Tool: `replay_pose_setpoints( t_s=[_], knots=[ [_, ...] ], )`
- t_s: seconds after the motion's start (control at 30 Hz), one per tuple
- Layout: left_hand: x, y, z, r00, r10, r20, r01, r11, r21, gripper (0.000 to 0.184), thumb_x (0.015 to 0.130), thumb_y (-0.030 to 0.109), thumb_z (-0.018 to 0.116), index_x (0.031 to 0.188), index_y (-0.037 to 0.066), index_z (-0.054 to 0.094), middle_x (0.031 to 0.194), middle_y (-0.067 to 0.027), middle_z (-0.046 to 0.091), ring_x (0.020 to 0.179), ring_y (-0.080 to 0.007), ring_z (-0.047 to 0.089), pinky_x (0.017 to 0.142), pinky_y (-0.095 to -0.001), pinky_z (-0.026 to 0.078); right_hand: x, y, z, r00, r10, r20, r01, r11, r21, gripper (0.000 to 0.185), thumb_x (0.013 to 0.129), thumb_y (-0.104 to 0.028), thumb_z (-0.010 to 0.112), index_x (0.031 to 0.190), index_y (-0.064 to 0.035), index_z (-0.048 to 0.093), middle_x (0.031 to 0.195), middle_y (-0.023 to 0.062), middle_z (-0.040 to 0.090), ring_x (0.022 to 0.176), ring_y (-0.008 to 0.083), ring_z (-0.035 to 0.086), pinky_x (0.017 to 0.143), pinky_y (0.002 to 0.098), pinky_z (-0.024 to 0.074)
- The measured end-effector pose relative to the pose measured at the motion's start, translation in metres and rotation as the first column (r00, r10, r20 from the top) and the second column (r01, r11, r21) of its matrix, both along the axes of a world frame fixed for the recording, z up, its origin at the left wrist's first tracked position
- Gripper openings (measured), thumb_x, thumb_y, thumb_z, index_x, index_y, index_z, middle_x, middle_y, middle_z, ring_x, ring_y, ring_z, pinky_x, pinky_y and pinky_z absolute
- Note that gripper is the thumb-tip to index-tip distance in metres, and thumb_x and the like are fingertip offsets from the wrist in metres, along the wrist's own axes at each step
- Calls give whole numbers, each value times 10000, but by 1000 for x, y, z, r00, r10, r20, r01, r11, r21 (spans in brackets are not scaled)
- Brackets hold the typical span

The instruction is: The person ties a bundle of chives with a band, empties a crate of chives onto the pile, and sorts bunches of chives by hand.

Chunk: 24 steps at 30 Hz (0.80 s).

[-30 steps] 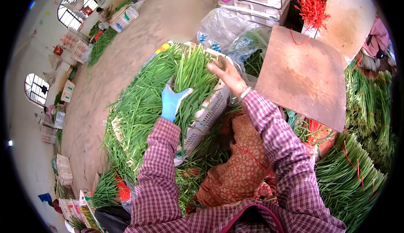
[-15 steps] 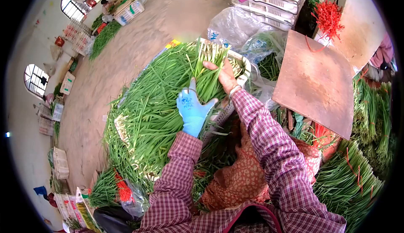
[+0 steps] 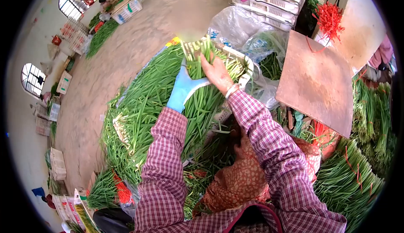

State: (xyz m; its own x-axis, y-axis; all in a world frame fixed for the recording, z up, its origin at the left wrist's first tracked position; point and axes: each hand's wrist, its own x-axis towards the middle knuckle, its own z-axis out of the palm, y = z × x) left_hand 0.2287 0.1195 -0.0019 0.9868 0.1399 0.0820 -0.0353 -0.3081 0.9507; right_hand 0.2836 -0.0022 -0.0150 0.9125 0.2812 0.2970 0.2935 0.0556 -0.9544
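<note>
Brown floor (image 3: 145, 33): carries, at upper left, a loose green pile (image 3: 101, 40) beside a white box (image 3: 127, 10). White basket (image 3: 249, 68): bears heaped green stalks (image 3: 145, 87), pale ends toward far rim. Basket underside hidden.

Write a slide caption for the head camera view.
Gloved left hand and bare right hand on a bunch of green stalks.

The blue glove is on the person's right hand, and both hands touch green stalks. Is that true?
No, the head view shows the blue glove on the left hand. That hand and the right hand do both touch green stalks.
</note>
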Motion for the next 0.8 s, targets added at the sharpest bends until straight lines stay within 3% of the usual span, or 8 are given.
replay_pose_setpoints(
  t_s=[0.07, 0.13, 0.33, 0.4, 0.47, 0.53, 0.67, 0.8],
  knots=[
    [1, -3, -8, 997, 67, -43, -69, 996, -60, 1085, 522, 170, 905, 1391, -4, 278, 1256, -162, 506, 1140, -245, 528, 968, -359, 459, -9, 4, 16, 1000, -15, -18, 10, 972, -236, 535, 911, -518, 456, 1167, -64, 578, 1148, 201, 600, 1014, 297, 599, 879, 457, 446],
    [3, 4, -20, 981, 187, -53, -194, 949, -249, 910, 566, 119, 873, 1320, -14, 382, 1199, -131, 546, 1073, -219, 565, 933, -340, 483, -15, 5, 18, 993, 96, 63, -76, 961, -265, 748, 894, -631, 347, 1381, -64, 395, 1277, 198, 512, 1263, 315, 387, 1058, 465, 250],
    [-8, 32, -11, 957, 286, 40, -248, 884, -396, 524, 699, 105, 760, 1152, -37, 537, 1034, -118, 644, 907, -203, 635, 890, -322, 500, 0, -4, -19, 948, 16, 317, 36, 987, -156, 840, 875, -614, 429, 1476, -87, 173, 1411, 238, 367, 1319, 335, 328, 1107, 473, 201],
    [-14, 55, -15, 915, 376, 146, -314, 892, -325, 330, 802, 183, 633, 1079, 6, 611, 1040, -113, 645, 986, -192, 608, 883, -330, 505, 3, -20, -48, 904, 20, 428, 136, 934, -331, 879, 838, -649, 466, 1458, -75, 225, 1353, 204, 436, 1236, 331, 414, 1067, 487, 250],
    [-31, 66, 2, 900, 403, 165, -335, 883, -330, 310, 842, 287, 568, 1023, 39, 610, 1019, -113, 640, 955, -217, 619, 865, -356, 519, -1, -27, -83, 881, 206, 425, 194, 662, -724, 795, 840, -659, 450, 1412, -116, 349, 1332, 150, 470, 1231, 311, 420, 1061, 494, 257],
    [-43, 97, 8, 950, 303, 80, -191, 761, -620, 304, 857, 307, 562, 1024, 54, 582, 1001, -120, 635, 907, -232, 631, 811, -372, 541, 1, -24, -105, 828, 223, 514, 258, 662, -703, 630, 851, -637, 453, 1271, -175, 537, 1305, 58, 502, 1239, 265, 410, 1056, 498, 257],
    [-80, 134, 42, 887, 435, 156, -164, 612, -774, 382, 862, 325, 582, 1119, 44, 547, 1017, -121, 627, 878, -255, 630, 779, -404, 547, 1, -23, -108, 811, 200, 549, 296, 669, -682, 584, 857, -602, 474, 1277, -201, 534, 1293, 37, 505, 1231, 253, 417, 1028, 497, 284],
    [-130, 165, 94, 784, 507, 358, -70, 646, -760, 430, 853, 367, 586, 1138, 46, 560, 1048, -118, 629, 901, -265, 623, 790, -420, 538, 4, -23, -109, 817, 199, 542, 283, 680, -676, 566, 854, -596, 485, 1263, -211, 550, 1279, 20, 513, 1215, 230, 437, 1032, 482, 285]
  ],
)
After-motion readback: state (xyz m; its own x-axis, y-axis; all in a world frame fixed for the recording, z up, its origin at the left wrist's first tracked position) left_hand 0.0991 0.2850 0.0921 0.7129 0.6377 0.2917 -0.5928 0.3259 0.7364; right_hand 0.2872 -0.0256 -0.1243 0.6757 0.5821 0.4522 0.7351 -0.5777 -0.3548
